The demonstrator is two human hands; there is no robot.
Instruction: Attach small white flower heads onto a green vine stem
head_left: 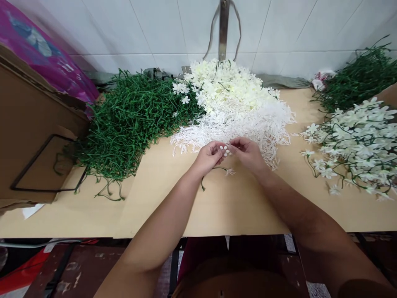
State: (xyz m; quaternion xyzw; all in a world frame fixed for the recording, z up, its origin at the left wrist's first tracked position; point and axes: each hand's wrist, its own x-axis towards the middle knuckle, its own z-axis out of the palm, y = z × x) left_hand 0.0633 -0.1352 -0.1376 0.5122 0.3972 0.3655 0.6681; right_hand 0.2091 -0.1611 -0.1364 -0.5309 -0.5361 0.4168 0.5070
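Note:
Over the middle of the cardboard sheet, my left hand (209, 158) pinches a small white artificial flower (225, 150) between thumb and fingers. My right hand (248, 154) meets it from the other side, its fingertips closed at the flower's edge; thin white strands show there, partly hidden. Just below the hands is a green plastic stem (203, 184) with a white, spiky stamen piece (230, 171) at one end. Beyond the hands lies a heap of white stamen pieces (214, 128), and behind that a pile of cream-white petals (229, 85).
A tangle of green stems (130, 111) covers the left side. At right lie assembled white flowers (362, 145) with more green stems (359, 78) behind. A cardboard box (31, 124) and black wire frame (46, 190) stand at left. A tiled wall (167, 29) bounds the back.

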